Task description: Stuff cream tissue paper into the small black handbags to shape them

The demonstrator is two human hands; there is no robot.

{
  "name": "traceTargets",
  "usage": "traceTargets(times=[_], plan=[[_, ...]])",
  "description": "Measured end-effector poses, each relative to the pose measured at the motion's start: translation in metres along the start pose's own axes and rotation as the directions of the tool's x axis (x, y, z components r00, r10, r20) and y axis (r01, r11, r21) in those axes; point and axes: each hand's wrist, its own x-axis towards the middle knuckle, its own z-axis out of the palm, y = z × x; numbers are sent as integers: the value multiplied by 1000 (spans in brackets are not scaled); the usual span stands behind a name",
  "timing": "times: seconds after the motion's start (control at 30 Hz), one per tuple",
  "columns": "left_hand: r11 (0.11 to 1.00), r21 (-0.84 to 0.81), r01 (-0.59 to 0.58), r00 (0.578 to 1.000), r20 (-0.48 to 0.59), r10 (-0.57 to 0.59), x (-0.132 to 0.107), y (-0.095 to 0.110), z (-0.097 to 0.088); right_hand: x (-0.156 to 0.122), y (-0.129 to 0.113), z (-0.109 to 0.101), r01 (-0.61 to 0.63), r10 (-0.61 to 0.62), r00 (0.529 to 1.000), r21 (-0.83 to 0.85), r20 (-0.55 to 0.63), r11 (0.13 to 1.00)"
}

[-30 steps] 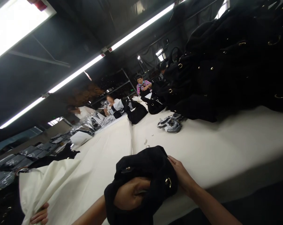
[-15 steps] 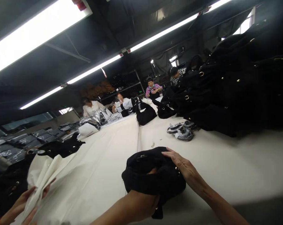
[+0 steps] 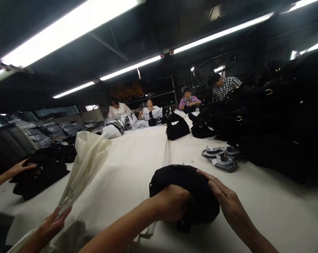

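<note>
A black fabric handbag (image 3: 172, 174) with small gold-coloured metal fittings sits on the white-covered table in front of me. My left hand (image 3: 173, 202) is curled into a fist at the bag's dark middle, its fingertips hidden, so what it grips, if anything, does not show. Against the bag's right side lies my right hand (image 3: 223, 193), with fingers stretched out along the upper edge and pressing on the fabric. Right behind the bag, plastic-wrapped black straps or handles (image 3: 223, 160) rest on the table.
At left, a co-worker's hand (image 3: 52, 223) holds a cream sheet (image 3: 87, 158), while the other hand (image 3: 19, 168) touches black bags (image 3: 43, 175). A large pile of black bags (image 3: 275, 140) rises at right. Several people work at the far end near more bags (image 3: 177, 130).
My left hand has come up out of the bag's opening and shows as a fist. The bag has turned. The co-worker's one hand has left the cream sheet for the black bags.
</note>
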Motion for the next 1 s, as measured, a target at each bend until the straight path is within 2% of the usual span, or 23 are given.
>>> traceTargets(times=[0.1,0.17,0.23,0.3,0.47,0.57,0.67,0.73,0.8,0.87,0.9,0.93,1.0], plan=[[995,32,90,992,-87,-87,-28,2,-14,-14,1,-15,97,-83,988,-105,132,990],[985,81,150,981,-133,-139,-49,0,-16,-18,3,-21,133,-101,982,-202,160,970],[976,147,159,983,-118,-142,-63,-6,-14,-15,6,-18,153,-125,985,-278,115,948],[959,257,115,992,-83,-96,-68,-13,-11,-6,7,-8,175,-176,984,-338,28,925],[831,557,11,996,-78,39,-53,-27,-12,28,7,20,132,-264,943,-503,-201,854],[782,623,5,978,-168,127,-46,-17,-11,45,3,18,108,-243,945,-498,-216,861],[833,553,29,914,-353,202,-44,9,7,55,0,8,55,-125,978,-371,-168,927],[873,485,48,870,-450,202,-45,28,21,59,-1,3,28,-50,995,-239,-87,971],[930,364,39,838,-519,168,-48,42,29,61,-2,0,52,-55,998,-164,-16,985],[985,171,-6,797,-594,108,-54,46,28,60,-2,-2,81,-80,997,-168,8,982],[996,82,-22,759,-647,70,-59,43,24,59,-1,-2,76,-76,997,-179,8,981],[1000,16,-12,702,-712,20,-64,39,19,57,0,-2,59,-60,998,-186,-2,981],[988,-88,127,536,-832,-143,-74,24,10,51,3,-1,4,-15,999,-203,-51,979]])
